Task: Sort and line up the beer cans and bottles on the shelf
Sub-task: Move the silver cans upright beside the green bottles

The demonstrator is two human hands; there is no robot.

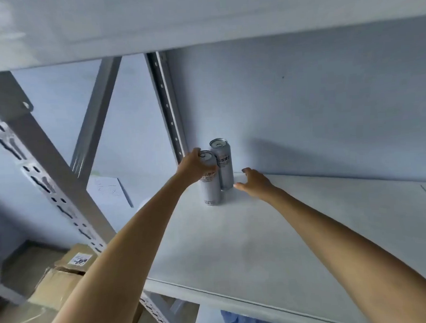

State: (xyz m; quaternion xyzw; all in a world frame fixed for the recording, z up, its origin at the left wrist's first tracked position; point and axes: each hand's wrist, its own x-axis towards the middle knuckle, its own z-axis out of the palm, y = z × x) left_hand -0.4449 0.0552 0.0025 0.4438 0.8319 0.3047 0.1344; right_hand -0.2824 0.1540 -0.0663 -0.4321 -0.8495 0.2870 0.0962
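White metal shelf (273, 244) | two silver beer cans upright, touching, back-left corner | left hand (195, 165) grips front can (210, 183) | right hand (253, 182) open beside rear can (222, 164) | risk: nudge topples both.

Two silver-grey cans (216, 176) with dark lettering bands on a white shelf (260, 233); brown boxes (62, 275) below.

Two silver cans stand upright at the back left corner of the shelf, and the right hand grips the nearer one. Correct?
Not quite. The head view shows the left hand gripping the nearer can; the right hand is open beside the farther can. The rest stands.
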